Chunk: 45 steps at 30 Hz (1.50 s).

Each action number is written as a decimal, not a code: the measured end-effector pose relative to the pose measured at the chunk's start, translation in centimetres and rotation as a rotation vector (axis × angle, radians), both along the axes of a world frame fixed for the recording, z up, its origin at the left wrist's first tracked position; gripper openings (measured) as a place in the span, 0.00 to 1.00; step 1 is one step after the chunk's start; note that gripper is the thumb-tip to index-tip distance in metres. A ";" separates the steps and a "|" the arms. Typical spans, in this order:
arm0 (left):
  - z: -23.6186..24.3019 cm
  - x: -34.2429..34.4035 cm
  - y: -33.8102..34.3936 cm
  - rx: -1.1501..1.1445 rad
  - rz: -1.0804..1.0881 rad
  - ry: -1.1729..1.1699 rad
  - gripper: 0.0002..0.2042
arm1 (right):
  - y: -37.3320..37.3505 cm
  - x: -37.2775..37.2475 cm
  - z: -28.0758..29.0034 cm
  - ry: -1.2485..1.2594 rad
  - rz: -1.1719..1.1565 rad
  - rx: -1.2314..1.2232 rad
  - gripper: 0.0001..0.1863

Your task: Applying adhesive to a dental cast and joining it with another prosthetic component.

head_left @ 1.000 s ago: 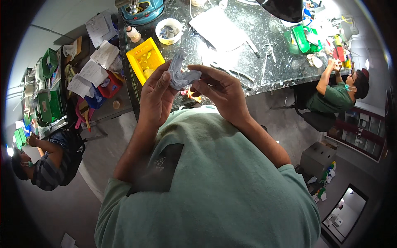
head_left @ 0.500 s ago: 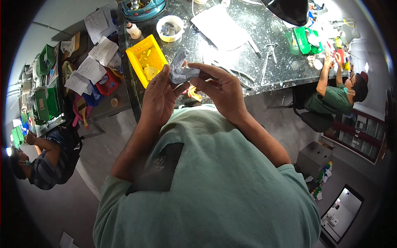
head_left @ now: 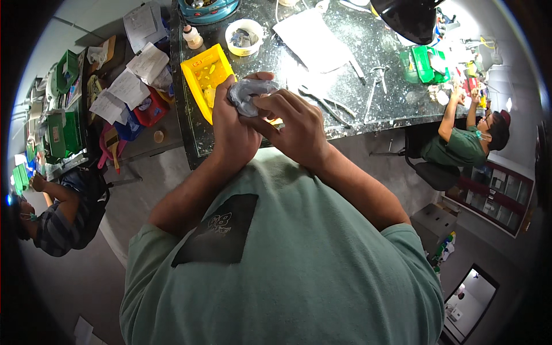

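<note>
- My left hand (head_left: 233, 135) and right hand (head_left: 296, 129) both have fingers curled tight around a crumpled grey plastic bag (head_left: 248, 94).
- I see the bag held up just right of the yellow bin (head_left: 202, 77).
- That bin sits on the dark worktop (head_left: 345, 57).

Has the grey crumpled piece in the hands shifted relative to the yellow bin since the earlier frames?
Cannot tell for certain: the camera itself shifted. The grey piece, held by both hands, now sits beside the yellow bin, much as before.
</note>
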<state>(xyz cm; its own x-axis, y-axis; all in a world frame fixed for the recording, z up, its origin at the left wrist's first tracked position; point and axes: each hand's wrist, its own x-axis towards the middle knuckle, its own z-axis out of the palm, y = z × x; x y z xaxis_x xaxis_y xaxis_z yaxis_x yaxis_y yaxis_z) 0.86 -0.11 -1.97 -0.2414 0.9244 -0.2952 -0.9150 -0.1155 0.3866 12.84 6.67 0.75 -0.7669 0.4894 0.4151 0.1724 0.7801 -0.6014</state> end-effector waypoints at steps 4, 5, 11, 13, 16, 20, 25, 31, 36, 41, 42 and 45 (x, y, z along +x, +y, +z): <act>1.6 0.2 0.4 -0.048 0.042 -0.035 0.27 | 0.4 -0.3 0.7 -0.011 0.036 0.138 0.17; 1.1 -0.1 0.2 -0.048 0.044 -0.037 0.27 | 0.4 0.0 0.7 -0.047 0.049 0.148 0.19; -0.6 -0.9 0.4 -0.142 -0.001 -0.163 0.26 | -0.4 0.9 1.2 -0.214 0.151 0.020 0.30; -0.6 -1.0 0.5 -0.160 -0.032 -0.102 0.26 | -0.1 1.4 2.4 -0.124 0.157 0.049 0.25; 1.3 -0.8 0.6 -0.220 -0.085 -0.119 0.26 | 0.4 1.9 2.8 0.143 0.021 -0.200 0.20; 1.2 -0.8 -0.2 -0.150 -0.261 -0.087 0.22 | 0.8 2.2 1.7 0.139 -0.206 -0.607 0.13; 1.5 0.3 -1.0 -0.478 -0.198 0.071 0.19 | 0.4 2.8 0.7 -0.003 -0.127 -1.314 0.18; -0.1 0.4 -2.9 -0.522 -0.413 0.301 0.16 | 0.8 4.3 -0.9 -0.141 -0.048 -1.432 0.21; -0.8 -0.6 -4.2 -0.397 -0.434 0.097 0.12 | 1.4 5.2 -2.2 -0.113 -0.150 -1.553 0.15; -0.8 -1.1 -5.0 -0.334 -0.435 0.249 0.16 | 1.7 7.1 -4.1 0.129 -0.304 -1.643 0.09; -1.3 -1.3 -5.3 -0.340 -0.411 0.282 0.14 | 1.9 7.3 -3.9 0.119 -0.360 -1.592 0.09; -1.5 -1.9 -5.8 -0.371 -0.376 0.465 0.10 | 2.6 8.6 -4.4 0.264 -0.429 -1.559 0.08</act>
